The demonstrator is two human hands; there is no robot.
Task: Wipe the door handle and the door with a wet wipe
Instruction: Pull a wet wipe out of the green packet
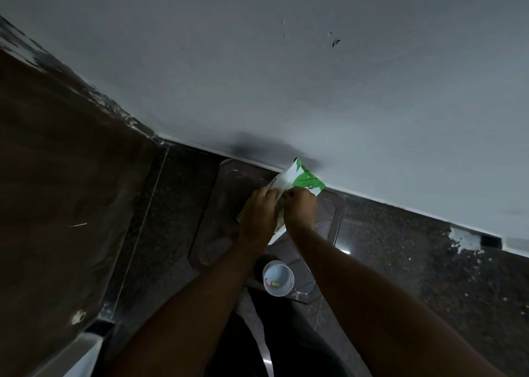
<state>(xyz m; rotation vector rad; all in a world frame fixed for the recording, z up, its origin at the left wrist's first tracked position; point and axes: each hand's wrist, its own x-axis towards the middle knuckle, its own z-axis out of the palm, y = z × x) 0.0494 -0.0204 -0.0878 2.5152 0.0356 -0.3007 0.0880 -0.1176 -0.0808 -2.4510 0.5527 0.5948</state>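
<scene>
Holding the green-and-white wet-wipe pack (300, 179) above the dark stool (211, 233), your left hand (259, 210) and right hand (300, 208) pinch its opening. Several wipes may come out together; the clear plastic cup (278, 278) below may tip.

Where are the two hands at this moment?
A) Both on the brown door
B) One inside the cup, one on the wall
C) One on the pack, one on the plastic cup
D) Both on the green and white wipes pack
D: the left hand and the right hand meet on the green and white wipes pack, above the untouched plastic cup.
</scene>
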